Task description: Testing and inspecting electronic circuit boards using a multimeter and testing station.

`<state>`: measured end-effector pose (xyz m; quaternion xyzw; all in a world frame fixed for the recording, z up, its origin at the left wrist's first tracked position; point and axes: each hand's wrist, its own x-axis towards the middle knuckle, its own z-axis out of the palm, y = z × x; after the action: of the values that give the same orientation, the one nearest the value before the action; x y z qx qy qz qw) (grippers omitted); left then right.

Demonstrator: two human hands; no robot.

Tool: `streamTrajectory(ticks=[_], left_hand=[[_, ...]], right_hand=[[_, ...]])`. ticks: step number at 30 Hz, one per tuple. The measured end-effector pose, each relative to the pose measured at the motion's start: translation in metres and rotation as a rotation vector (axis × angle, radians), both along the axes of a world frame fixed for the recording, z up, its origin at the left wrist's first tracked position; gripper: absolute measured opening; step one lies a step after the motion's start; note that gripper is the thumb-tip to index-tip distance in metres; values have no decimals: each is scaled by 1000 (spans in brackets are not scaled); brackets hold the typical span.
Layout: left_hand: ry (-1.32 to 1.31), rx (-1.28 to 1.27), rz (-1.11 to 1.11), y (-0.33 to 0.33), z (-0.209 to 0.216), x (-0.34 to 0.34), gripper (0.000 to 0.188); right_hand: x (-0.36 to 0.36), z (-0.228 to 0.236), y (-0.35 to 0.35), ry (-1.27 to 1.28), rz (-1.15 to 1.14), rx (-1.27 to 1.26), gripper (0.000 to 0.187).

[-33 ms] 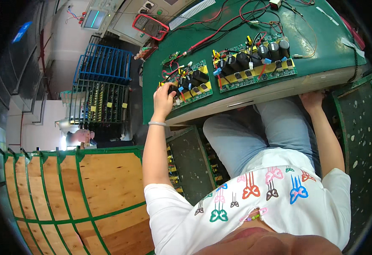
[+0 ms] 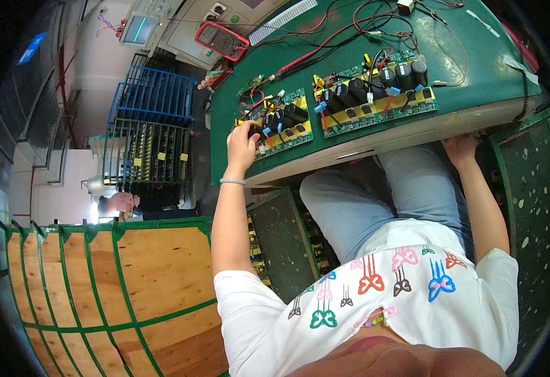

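My left hand (image 2: 242, 146) is closed round the left end of the smaller circuit board (image 2: 300, 139), thumb and fingers about a black capacitor there. This green board carries several black cylindrical capacitors, yellow parts and red and blue leads. To its right, a longer circuit board (image 2: 407, 110) of the same sort lies on the green mat (image 2: 312, 63), with wires running across its capacitors. My right hand (image 2: 461, 148) is down at the bench's front edge, right of my legs. Its fingers are mostly hidden under that edge, and what they touch cannot be seen.
Behind the boards lie a red multimeter (image 2: 223, 40) and tangled red and black test leads (image 2: 306, 58). An oscilloscope (image 2: 142, 28) stands at the far left. Blue wire racks (image 2: 152, 94) and a green-framed wooden panel (image 2: 162, 264) are on my left. A dark speckled panel (image 2: 532, 207) rises on my right.
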<state>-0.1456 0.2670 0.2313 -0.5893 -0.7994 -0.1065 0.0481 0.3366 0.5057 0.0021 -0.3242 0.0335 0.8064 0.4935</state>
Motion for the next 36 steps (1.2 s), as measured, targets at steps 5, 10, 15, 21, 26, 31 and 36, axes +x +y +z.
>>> streamTrajectory(ticks=[5, 10, 15, 21, 26, 31, 36], left_hand=[[37, 46, -44, 7, -6, -4, 31], [28, 56, -72, -3, -9, 3, 33], [192, 155, -125, -4, -21, 11, 33], [291, 327, -9, 14, -40, 15, 27], [393, 457, -32, 18, -50, 9, 27], [434, 471, 10, 16, -56, -3, 24], [438, 578, -51, 17, -58, -4, 23]], right_hand=[[0, -33, 5, 38, 10, 41, 54], [5, -64, 15, 948, 88, 48, 56], [-5, -31, 5, -42, -75, 30, 52], [-19, -28, 13, 35, -128, 87, 54], [-16, -51, 19, -428, 4, 477, 57], [0, -43, 13, 405, 69, 423, 60], [-14, -52, 19, 305, 20, 582, 64]])
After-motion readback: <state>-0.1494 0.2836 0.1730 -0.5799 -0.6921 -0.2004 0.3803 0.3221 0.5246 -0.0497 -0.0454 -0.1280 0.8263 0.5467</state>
